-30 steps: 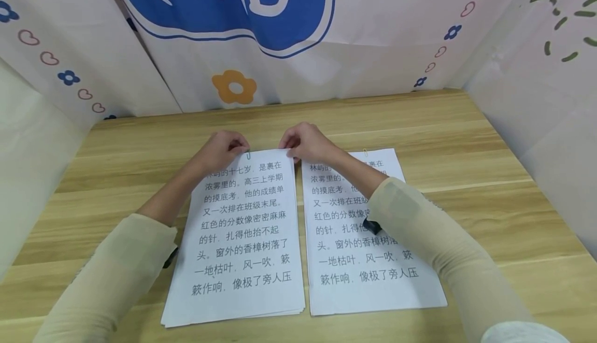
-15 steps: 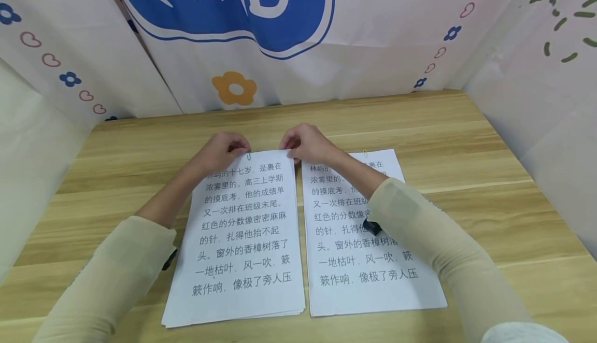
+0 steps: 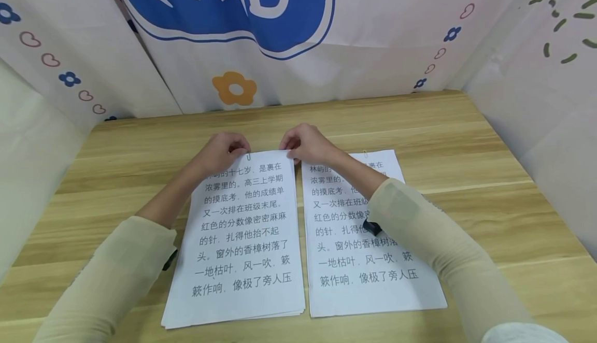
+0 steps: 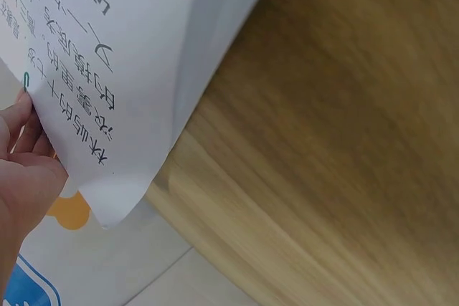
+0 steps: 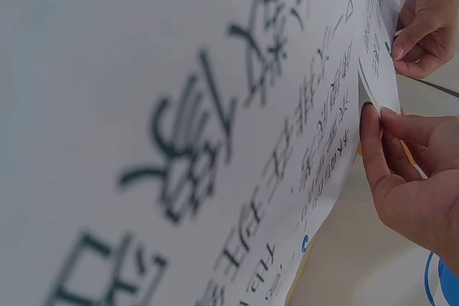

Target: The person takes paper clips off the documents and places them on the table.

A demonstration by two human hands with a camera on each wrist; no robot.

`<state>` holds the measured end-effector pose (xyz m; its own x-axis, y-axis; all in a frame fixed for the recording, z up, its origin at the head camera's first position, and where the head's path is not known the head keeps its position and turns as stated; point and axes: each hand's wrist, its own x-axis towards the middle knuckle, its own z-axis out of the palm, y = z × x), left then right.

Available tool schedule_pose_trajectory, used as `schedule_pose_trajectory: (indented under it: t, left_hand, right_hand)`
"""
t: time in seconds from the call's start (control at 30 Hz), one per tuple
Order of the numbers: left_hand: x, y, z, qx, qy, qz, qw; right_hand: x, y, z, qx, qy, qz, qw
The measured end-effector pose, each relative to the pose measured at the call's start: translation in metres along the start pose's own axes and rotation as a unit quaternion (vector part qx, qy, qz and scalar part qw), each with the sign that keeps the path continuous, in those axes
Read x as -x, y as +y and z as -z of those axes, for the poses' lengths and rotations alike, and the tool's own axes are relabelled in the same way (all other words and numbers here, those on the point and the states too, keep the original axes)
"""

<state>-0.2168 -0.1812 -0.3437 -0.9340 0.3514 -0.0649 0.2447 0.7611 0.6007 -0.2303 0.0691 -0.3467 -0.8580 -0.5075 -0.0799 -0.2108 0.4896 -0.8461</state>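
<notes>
Two stacks of printed paper lie side by side, the left stack (image 3: 247, 229) and the right stack (image 3: 373, 291). At the top edge of the left stack sits a green paper clip (image 3: 249, 156). My left hand (image 3: 219, 152) pinches at this clip with thumb and forefinger; in the left wrist view the fingertips meet the clip's (image 4: 27, 80) outer end. My right hand (image 3: 308, 143) grips the left stack's top right corner between thumb and fingers, as the right wrist view also shows. A yellow paper clip (image 3: 366, 153) is on the right stack's top edge.
Both stacks rest on a wood-grain table (image 3: 475, 187). White printed cloth (image 3: 373, 47) with a blue sign and flowers hangs behind it. The right forearm passes over the right stack, covering part of its text.
</notes>
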Motion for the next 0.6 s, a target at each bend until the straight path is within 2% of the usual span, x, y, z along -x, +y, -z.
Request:
schedule_pose_trajectory:
  t: [0.3, 0.6]
  left_hand:
    - [0.0001, 0.001, 0.0003, 0.005, -0.001, 0.009, 0.9999]
    - [-0.0006, -0.0025, -0.0003, 0.005, 0.004, 0.004, 1.0]
  right_hand:
    - [-0.0004, 0.0003, -0.0005, -0.002, 0.0, -0.002, 1.0]
    - [-0.0012, 0.0015, -0.0008, -0.001, -0.002, 0.001, 1.0]
